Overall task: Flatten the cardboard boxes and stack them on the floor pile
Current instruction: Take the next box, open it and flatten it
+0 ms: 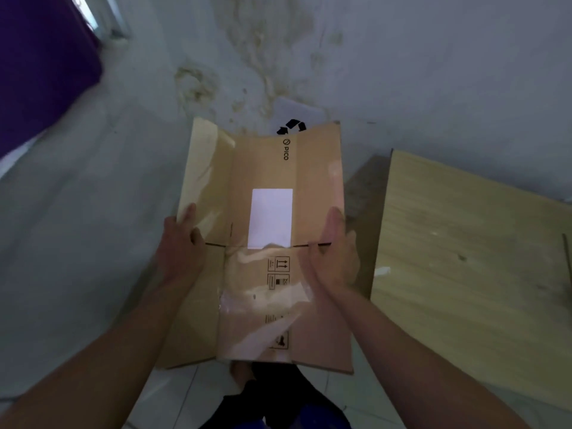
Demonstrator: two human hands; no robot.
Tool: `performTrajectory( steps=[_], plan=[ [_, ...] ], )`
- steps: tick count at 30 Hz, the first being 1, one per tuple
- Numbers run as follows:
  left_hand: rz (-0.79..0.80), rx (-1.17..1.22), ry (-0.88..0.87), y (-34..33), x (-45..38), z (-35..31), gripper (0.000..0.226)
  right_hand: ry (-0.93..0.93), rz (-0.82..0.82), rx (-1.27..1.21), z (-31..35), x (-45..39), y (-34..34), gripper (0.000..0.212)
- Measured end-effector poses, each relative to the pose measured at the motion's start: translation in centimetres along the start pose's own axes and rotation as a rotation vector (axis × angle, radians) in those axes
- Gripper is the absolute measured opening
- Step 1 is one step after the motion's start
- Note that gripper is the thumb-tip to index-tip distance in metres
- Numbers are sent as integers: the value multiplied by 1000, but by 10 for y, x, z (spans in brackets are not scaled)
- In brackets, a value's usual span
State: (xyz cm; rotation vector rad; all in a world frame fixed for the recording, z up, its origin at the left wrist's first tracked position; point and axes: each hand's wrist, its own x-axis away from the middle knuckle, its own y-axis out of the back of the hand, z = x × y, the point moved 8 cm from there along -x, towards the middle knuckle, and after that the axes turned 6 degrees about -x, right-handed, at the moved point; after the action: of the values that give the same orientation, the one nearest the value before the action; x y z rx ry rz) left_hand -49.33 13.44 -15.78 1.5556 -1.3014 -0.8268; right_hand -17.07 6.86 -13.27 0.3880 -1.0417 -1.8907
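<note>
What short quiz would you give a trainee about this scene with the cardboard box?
1. True or false: the left hand and the right hand both touch the cardboard box.
2. Which word is printed on the box? A) PICO B) NIKE C) SONY
3. Fill in: the wooden board lies on the box's ___ side.
Key: 1 true; 2 A; 3 right.

Dim, bluish light fills the scene. On the flattened cardboard box the white label is blown out, and the clear tape below it glares. The right hand on the box is motion-blurred. Far up-left of the box a bright window strip shows. Straight lines bow towards the picture's edges.
</note>
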Motion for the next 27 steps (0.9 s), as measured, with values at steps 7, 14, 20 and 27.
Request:
performTrajectory(
  steps=[7, 14, 20, 27],
  plan=[
    [40, -77, 7, -35, -75, 12, 56, -94, 87, -41, 0, -59, -88, 72],
    [113, -117, -89, -166, -164, 18, 59, -241, 74, -71, -63, -136, -211, 62],
    [228, -108, -212, -368, -238, 35, 60, -383, 35, -48, -173, -210, -355, 78],
    [300, -75, -305, -569, -291, 78, 57, -578, -50, -218, -304, -259, -517, 68]
  ],
)
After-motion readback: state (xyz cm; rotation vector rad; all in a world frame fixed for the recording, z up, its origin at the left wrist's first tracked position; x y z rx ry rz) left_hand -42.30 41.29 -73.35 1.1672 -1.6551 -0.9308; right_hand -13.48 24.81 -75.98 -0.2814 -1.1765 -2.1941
